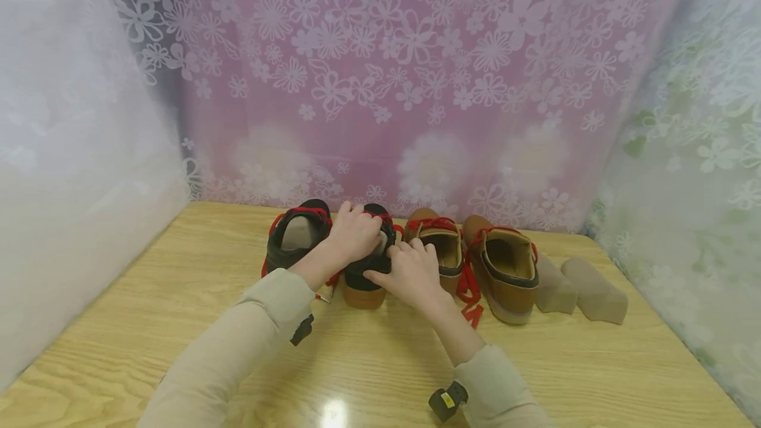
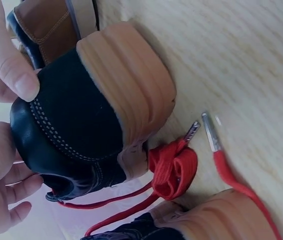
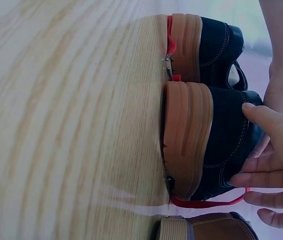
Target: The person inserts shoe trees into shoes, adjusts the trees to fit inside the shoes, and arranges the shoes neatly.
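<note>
A black shoe (image 1: 364, 283) with a tan sole and red laces stands with its heel toward me. My right hand (image 1: 413, 273) grips its heel collar, the thumb on the back and the fingers along the right side. My left hand (image 1: 355, 233) lies over the shoe's opening from the left, its fingertips partly hidden. A grey-beige insert (image 1: 382, 242) shows inside the opening between my hands. The right wrist view shows the shoe's heel (image 3: 226, 130) flat on the table. Left of it stands the other black shoe (image 1: 282, 257), with a similar insert (image 1: 299, 233) inside.
Two brown shoes (image 1: 516, 296) with red laces stand on the right, their openings showing no insert. Beyond them lie two grey-beige inserts (image 1: 597, 292). Loose red laces (image 1: 470, 289) trail on the wooden table (image 1: 368, 375). A flowered curtain (image 1: 386, 84) hangs behind.
</note>
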Demonstrator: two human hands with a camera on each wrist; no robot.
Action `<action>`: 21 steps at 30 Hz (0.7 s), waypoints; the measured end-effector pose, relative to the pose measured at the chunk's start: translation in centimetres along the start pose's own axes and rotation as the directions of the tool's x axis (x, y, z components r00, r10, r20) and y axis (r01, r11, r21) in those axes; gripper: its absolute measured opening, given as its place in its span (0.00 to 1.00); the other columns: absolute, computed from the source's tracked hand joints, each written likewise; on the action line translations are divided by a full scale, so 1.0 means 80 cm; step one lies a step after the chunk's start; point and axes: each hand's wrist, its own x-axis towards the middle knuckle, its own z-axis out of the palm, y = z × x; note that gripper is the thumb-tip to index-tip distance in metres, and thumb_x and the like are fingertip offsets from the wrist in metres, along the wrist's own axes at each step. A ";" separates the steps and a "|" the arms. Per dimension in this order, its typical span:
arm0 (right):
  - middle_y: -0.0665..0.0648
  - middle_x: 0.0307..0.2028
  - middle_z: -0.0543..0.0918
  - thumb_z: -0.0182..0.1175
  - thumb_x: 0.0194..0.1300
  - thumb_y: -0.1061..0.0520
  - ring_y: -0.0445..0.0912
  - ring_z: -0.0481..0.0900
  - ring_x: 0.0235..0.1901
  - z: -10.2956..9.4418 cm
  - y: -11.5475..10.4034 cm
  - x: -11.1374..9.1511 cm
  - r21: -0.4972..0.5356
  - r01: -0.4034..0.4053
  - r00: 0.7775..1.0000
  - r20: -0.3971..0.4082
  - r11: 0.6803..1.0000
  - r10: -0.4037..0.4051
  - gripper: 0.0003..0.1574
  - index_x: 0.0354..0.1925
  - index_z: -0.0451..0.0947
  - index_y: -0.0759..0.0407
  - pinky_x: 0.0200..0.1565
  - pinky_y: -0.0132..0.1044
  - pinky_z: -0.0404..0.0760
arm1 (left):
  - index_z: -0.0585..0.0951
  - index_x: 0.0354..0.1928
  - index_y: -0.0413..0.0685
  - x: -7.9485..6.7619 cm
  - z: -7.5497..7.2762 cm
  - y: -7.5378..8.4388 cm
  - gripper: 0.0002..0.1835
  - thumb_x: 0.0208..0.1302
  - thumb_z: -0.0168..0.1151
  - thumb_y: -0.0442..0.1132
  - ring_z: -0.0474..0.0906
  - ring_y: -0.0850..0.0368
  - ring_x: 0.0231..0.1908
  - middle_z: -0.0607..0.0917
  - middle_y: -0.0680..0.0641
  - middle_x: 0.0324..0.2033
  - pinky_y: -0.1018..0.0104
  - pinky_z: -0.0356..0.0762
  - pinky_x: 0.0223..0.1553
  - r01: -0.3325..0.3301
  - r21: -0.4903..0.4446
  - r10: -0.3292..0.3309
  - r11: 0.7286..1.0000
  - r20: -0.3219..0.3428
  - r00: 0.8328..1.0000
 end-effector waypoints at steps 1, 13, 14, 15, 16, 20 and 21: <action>0.50 0.30 0.79 0.58 0.48 0.25 0.49 0.70 0.34 0.000 0.000 0.000 0.001 -0.001 1.000 0.000 1.000 0.001 0.36 0.35 0.81 0.53 0.39 0.46 0.66 | 0.81 0.38 0.50 0.000 0.001 0.000 0.14 0.63 0.57 0.52 0.74 0.51 0.38 0.83 0.51 0.33 0.55 0.65 0.45 0.001 0.000 -0.001 1.000 -0.005 1.000; 0.51 0.31 0.80 0.58 0.49 0.25 0.49 0.70 0.34 -0.001 0.000 0.000 0.001 -0.008 1.000 0.015 1.000 0.008 0.36 0.36 0.81 0.54 0.40 0.46 0.66 | 0.81 0.41 0.53 -0.006 0.007 -0.002 0.15 0.61 0.59 0.54 0.72 0.52 0.39 0.82 0.52 0.34 0.54 0.63 0.46 -0.029 0.048 0.033 0.998 -0.091 0.995; 0.51 0.31 0.80 0.58 0.49 0.25 0.49 0.70 0.35 -0.002 -0.001 0.000 0.001 -0.009 1.000 0.017 1.000 0.009 0.36 0.36 0.81 0.54 0.40 0.46 0.66 | 0.81 0.41 0.54 -0.006 0.007 -0.002 0.15 0.60 0.59 0.55 0.72 0.52 0.40 0.82 0.53 0.34 0.54 0.62 0.47 -0.028 0.052 0.032 0.998 -0.082 0.996; 0.51 0.31 0.79 0.58 0.49 0.25 0.49 0.70 0.35 -0.001 0.000 0.000 0.002 -0.008 1.000 0.017 1.000 0.008 0.36 0.36 0.81 0.54 0.40 0.46 0.66 | 0.81 0.42 0.55 -0.006 0.007 -0.002 0.16 0.59 0.60 0.55 0.72 0.52 0.40 0.82 0.53 0.35 0.54 0.62 0.47 -0.026 0.052 0.030 0.998 -0.077 0.997; 0.51 0.31 0.79 0.58 0.49 0.25 0.49 0.70 0.35 -0.001 0.000 0.000 0.003 -0.009 1.000 0.017 1.000 0.009 0.36 0.36 0.81 0.54 0.40 0.46 0.66 | 0.81 0.42 0.55 -0.006 0.007 -0.003 0.16 0.59 0.61 0.56 0.72 0.52 0.40 0.82 0.53 0.35 0.54 0.62 0.48 -0.025 0.053 0.029 0.998 -0.072 0.997; 0.50 0.30 0.79 0.58 0.49 0.25 0.49 0.70 0.34 0.000 0.000 0.001 0.000 -0.009 1.000 0.018 1.000 0.009 0.36 0.36 0.81 0.53 0.39 0.45 0.66 | 0.82 0.41 0.56 -0.007 0.007 -0.003 0.16 0.57 0.62 0.56 0.72 0.52 0.39 0.83 0.53 0.34 0.54 0.62 0.47 -0.020 0.042 0.023 0.999 -0.079 0.997; 0.50 0.30 0.79 0.58 0.49 0.25 0.49 0.69 0.34 0.000 0.000 0.001 -0.001 -0.009 1.000 0.018 1.000 0.009 0.36 0.36 0.81 0.53 0.39 0.45 0.66 | 0.82 0.40 0.55 -0.006 0.007 -0.003 0.15 0.57 0.63 0.56 0.72 0.52 0.39 0.83 0.53 0.33 0.54 0.63 0.47 -0.020 0.037 0.023 0.999 -0.086 0.996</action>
